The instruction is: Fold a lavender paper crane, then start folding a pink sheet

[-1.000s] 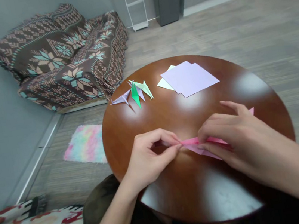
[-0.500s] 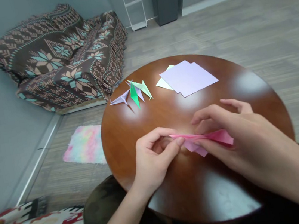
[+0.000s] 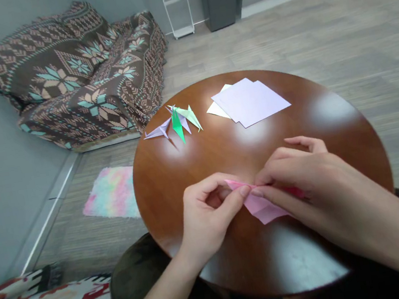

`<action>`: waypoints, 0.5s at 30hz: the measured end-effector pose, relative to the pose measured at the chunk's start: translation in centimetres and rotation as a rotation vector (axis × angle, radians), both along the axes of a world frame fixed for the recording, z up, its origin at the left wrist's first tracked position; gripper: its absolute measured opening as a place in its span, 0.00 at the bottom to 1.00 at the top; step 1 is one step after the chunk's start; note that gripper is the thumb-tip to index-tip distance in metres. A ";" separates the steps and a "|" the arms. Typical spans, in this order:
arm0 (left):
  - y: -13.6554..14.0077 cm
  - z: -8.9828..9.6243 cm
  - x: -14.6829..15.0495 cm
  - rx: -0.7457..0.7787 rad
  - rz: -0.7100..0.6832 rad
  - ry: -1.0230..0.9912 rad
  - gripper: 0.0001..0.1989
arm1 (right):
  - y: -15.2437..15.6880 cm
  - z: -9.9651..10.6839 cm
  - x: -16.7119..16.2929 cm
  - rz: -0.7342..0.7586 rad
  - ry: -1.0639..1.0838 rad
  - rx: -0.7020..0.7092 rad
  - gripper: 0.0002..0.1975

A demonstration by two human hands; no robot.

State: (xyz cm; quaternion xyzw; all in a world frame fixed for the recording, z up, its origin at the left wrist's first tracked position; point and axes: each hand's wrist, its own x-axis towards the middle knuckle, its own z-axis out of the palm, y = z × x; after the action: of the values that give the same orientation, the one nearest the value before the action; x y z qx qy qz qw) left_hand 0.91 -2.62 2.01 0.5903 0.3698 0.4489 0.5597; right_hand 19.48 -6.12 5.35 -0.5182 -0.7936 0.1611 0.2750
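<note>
A partly folded sheet of pink origami paper (image 3: 265, 209) is held between my two hands over the near half of the table. My left hand (image 3: 209, 213) pinches its left end between thumb and fingers, leaving a pointed tip showing. Close beside it, my right hand (image 3: 302, 178) pinches the creased upper edge with thumb and forefinger; the other fingers are curled, the little finger lifted. A lower flap of the paper hangs toward me. Its right part is mostly hidden behind my right thumb.
The round brown table (image 3: 223, 156) bears folded paper cranes (image 3: 177, 126) in purple, green and pale green at its far left. Lilac paper sheets (image 3: 252, 100) lie at the back over a paler one. Beyond stand a covered sofa (image 3: 91, 86) and a fluffy rug (image 3: 111, 193).
My right thumb and forefinger have closed onto the paper's upper edge, nearer my left hand. The pink flap now opens out lower and wider.
</note>
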 end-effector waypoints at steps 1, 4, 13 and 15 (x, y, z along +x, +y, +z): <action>0.0 0.0 0.0 -0.004 0.008 -0.006 0.07 | 0.0 0.0 0.0 0.001 0.006 -0.009 0.14; 0.0 -0.4 -0.1 -0.036 0.010 -0.030 0.08 | -0.2 -0.1 0.1 0.003 0.021 -0.028 0.14; 0.2 -1.8 -0.7 -0.164 -0.011 -0.180 0.05 | -0.1 0.0 0.2 0.078 0.005 -0.044 0.16; 0.2 -1.8 -0.8 -0.167 -0.004 -0.193 0.04 | -0.2 0.0 0.1 0.074 -0.003 -0.045 0.16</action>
State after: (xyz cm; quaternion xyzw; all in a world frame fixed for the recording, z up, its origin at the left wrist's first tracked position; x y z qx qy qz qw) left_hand 0.08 -2.40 0.23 0.4964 0.3490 0.4701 0.6410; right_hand 19.62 -6.31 5.37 -0.4949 -0.8088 0.1880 0.2561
